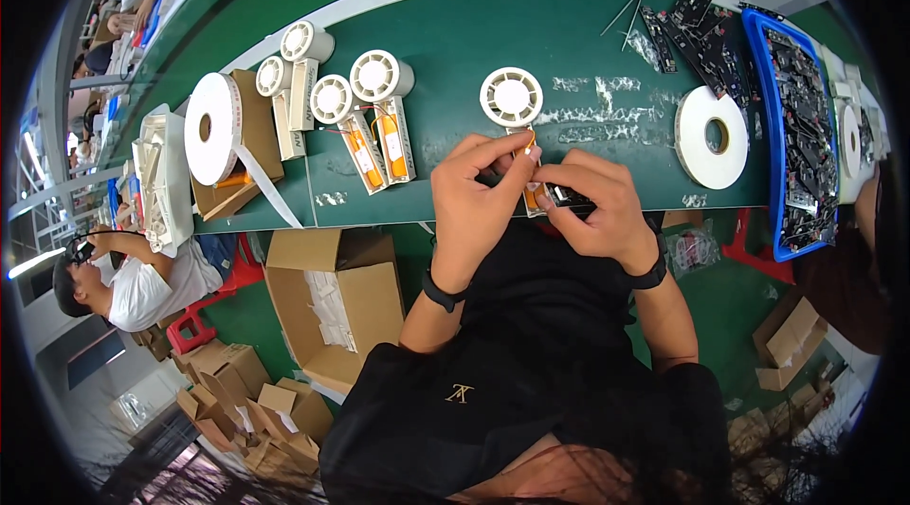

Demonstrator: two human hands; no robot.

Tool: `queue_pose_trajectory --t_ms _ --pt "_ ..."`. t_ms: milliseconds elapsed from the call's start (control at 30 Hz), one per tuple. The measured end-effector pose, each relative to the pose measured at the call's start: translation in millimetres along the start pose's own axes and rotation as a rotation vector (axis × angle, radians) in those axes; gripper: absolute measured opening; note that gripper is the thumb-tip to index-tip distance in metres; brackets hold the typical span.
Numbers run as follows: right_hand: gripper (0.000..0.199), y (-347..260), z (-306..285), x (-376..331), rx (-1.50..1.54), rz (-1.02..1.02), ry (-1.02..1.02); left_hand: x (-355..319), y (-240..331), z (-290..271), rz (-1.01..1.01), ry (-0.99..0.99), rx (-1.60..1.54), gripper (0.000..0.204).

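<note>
A white handheld fan (512, 98) lies on the green workbench straight ahead, its round grille pointing away from me and its handle mostly covered by my hands. Over the upper handle, my left hand (469, 211) is closed in a pinch; a small white piece shows at its fingertips, too small to name. On the other side, my right hand (611, 207) is closed with thumb and fingers round a small dark circuit board (569, 194), partly hidden. A bit of orange battery (538, 197) shows in the handle between the hands.
Several white fans (377, 79) lie to the left, two with orange batteries (393, 145) exposed. White tape rolls (213, 128) (711, 137) flank the work area. Dark circuit boards (697, 31) are heaped at the right, beside a full blue-rimmed tray (779, 126). An open carton (379, 301) stands below the bench edge.
</note>
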State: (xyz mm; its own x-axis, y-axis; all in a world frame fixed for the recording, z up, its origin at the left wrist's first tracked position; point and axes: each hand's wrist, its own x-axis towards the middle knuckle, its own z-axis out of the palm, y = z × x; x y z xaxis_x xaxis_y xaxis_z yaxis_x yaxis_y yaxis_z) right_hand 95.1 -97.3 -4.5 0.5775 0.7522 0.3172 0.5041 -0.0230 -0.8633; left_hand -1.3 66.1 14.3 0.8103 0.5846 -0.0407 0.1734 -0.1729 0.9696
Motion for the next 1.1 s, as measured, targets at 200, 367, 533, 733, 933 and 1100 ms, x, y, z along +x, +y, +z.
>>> queue_pose_trajectory --t_ms 200,367,533,733,933,1100 --pt "0.027 11 -8 3 0.226 0.025 0.002 -3 -6 8 0.310 0.084 0.225 0.013" --pt "0.038 7 -18 -4 1.033 0.510 0.016 -1 -16 12 0.332 0.157 0.125 0.008" --pt "0.041 5 -13 2 1.244 0.664 0.026 -5 -4 20 0.139 0.276 -0.044 0.008" --pt "0.036 3 -4 5 1.171 0.718 0.097 -5 -13 23 0.186 0.360 0.063 0.012" --pt "0.036 0 -1 11 1.061 0.689 0.069 -6 -19 17 0.091 0.209 -0.182 0.011" --pt "0.037 -1 9 12 0.965 0.614 0.134 -1 -10 18 0.045 0.239 -0.429 0.012"
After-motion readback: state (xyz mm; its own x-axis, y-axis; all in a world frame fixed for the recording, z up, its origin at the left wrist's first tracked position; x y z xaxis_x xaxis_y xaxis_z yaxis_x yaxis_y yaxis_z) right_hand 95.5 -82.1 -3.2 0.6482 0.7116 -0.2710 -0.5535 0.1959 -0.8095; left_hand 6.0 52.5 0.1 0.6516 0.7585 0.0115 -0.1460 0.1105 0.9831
